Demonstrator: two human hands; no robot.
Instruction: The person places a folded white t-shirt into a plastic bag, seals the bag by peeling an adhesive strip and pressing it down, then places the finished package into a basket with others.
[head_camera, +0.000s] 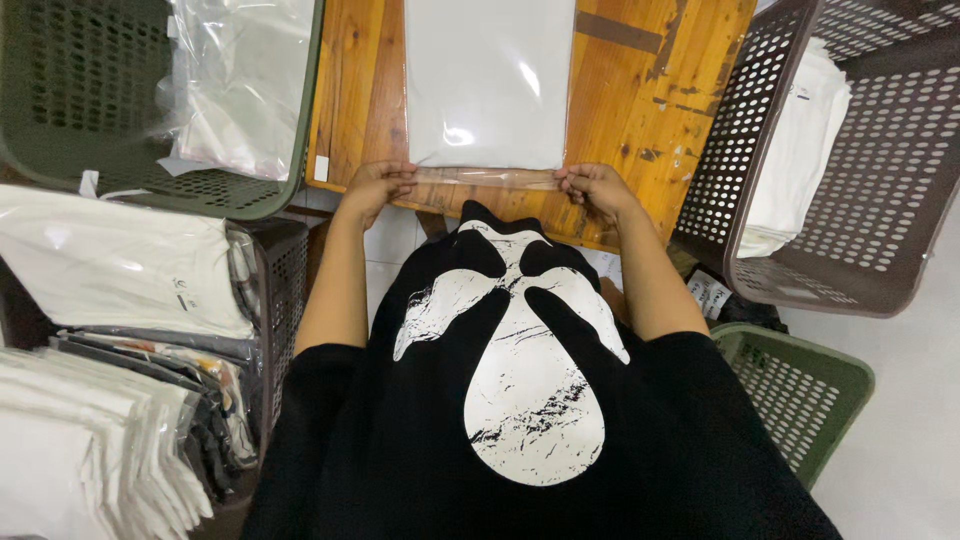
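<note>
From the head camera, a clear bag with a folded white garment (489, 80) lies flat on the wooden desk (640, 90), its long axis running away from the person, its open flap (487, 177) toward them. The left hand (372, 187) and right hand (597, 187) pinch the flap's two ends, fingers closed on it. The bag's far end is cut off (top edge). A green basket (120, 180) sits left, a brown basket (880, 270) right.

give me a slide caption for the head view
Left hand and right hand pinch the flap of a clear bag holding a white garment on a wooden table.
</note>
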